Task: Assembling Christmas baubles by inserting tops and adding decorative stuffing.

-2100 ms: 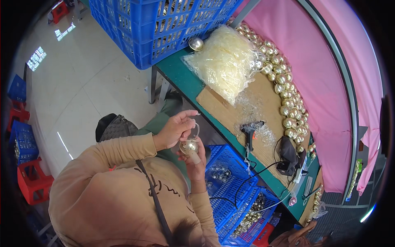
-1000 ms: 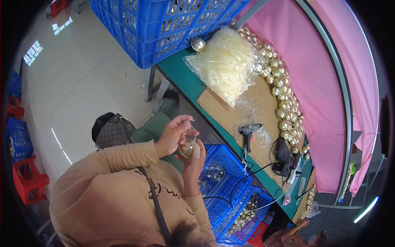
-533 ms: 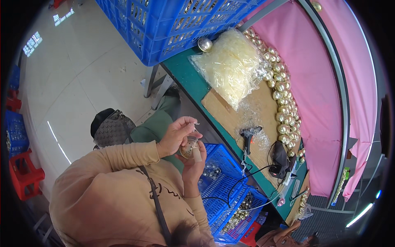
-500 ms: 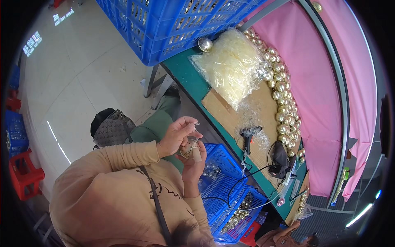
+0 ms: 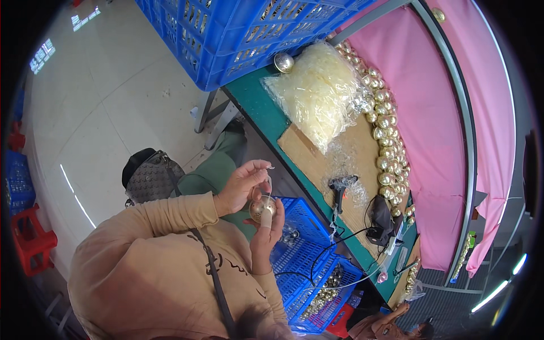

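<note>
My left hand (image 5: pixel 245 186) is closed in a pinch on a thin whitish strip (image 5: pixel 270 183). The strip runs down towards a shiny gold ball (image 5: pixel 262 207), though I cannot tell whether it is fixed to it. Cupped around that ball is my right hand (image 5: pixel 268 231), one finger wrapped in a pale covering. Both hands are above my lap, beside the table's edge. A black glue gun (image 5: pixel 340 188) lies on a cardboard sheet (image 5: pixel 300 143) nearby, with clear stringy scraps around it.
Gold balls (image 5: pixel 387 153) line the green table's (image 5: pixel 249 93) far side. A clear bag of pale yellow pieces (image 5: pixel 317 85) lies beside a large blue crate (image 5: pixel 209 51). Lower blue crates (image 5: pixel 303 226) stand near my right hand; cables hang there. Another person (image 5: pixel 385 326) sits farther along.
The ball has turned in my right hand, so its shiny rounded side shows now. The whitish strip stands out more clearly below my left fingers. The view has shifted slightly.
</note>
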`<state>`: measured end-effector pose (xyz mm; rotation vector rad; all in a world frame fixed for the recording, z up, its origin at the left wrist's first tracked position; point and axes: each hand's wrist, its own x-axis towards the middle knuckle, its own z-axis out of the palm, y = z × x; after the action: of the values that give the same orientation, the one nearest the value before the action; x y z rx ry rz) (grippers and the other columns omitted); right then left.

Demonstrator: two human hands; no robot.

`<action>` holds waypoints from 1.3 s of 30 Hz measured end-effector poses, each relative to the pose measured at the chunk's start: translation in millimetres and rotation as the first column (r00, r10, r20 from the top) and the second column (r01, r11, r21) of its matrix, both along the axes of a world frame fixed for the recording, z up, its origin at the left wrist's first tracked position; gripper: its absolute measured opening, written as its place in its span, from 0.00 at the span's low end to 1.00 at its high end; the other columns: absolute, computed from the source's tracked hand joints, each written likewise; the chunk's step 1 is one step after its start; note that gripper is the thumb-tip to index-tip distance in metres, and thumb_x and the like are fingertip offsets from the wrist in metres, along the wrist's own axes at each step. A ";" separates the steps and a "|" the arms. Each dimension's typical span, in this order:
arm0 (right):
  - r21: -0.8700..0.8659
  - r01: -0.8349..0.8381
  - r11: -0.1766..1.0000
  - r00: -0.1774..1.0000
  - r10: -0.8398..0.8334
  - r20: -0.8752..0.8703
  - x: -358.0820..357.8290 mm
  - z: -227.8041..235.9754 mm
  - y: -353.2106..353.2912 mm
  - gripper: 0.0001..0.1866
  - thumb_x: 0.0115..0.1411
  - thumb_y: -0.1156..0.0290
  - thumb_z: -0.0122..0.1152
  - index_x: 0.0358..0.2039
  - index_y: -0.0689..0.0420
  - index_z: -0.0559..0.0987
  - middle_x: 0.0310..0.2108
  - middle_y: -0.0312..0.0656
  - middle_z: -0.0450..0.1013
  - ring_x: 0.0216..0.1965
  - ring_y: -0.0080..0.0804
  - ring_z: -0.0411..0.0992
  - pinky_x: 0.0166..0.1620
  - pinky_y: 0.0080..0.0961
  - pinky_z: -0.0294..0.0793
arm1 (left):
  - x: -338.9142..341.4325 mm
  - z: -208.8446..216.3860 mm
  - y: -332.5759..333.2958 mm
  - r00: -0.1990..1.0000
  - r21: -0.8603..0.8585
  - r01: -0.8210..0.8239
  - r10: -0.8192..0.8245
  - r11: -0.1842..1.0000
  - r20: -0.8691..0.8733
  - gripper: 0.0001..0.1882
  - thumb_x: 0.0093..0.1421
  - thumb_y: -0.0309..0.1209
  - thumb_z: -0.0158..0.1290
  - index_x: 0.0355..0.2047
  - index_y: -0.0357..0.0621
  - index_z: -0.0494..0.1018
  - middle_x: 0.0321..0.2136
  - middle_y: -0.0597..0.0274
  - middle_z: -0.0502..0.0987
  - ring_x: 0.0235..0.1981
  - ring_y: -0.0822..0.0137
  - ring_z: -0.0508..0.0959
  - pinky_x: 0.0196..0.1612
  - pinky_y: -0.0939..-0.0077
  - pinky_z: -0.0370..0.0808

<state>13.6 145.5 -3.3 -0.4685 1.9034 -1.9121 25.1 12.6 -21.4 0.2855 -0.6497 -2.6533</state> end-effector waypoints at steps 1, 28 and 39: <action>0.024 0.018 1.000 0.998 -0.016 -0.063 0.4 1.2 0.4 0.24 0.63 0.66 0.44 0.58 0.62 0.57 0.48 0.47 0.64 0.41 0.34 0.71 0.30 0.26 0.78 | -0.4 -3.0 -1.4 1.000 0.029 0.019 -0.019 0.999 -0.014 0.11 0.64 0.31 0.43 0.46 0.44 0.64 0.29 0.65 0.70 0.31 0.73 0.74 0.23 0.86 0.69; 0.153 -0.034 0.988 0.978 0.001 0.210 -50.6 36.0 -22.8 0.23 0.61 0.68 0.45 0.56 0.62 0.60 0.46 0.46 0.67 0.38 0.32 0.73 0.28 0.23 0.77 | -32.5 -44.4 -12.3 0.870 -0.464 0.270 -0.420 0.844 -0.258 0.49 0.45 0.49 0.63 0.61 0.43 0.51 0.61 0.59 0.50 0.60 0.62 0.56 0.60 0.65 0.59; 0.284 -0.124 0.951 0.989 0.096 0.110 -47.5 30.0 -33.0 0.26 0.61 0.67 0.43 0.59 0.58 0.55 0.46 0.47 0.67 0.39 0.36 0.73 0.28 0.24 0.77 | -24.5 -26.2 -19.7 0.931 -0.367 0.248 -0.325 0.896 -0.164 0.21 0.64 0.43 0.42 0.46 0.39 0.71 0.56 0.56 0.60 0.53 0.64 0.66 0.55 0.69 0.63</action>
<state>-33.9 112.5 26.7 -0.3771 2.0066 -1.5234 0.7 -7.0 -47.6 -0.2225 -1.1318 -2.7212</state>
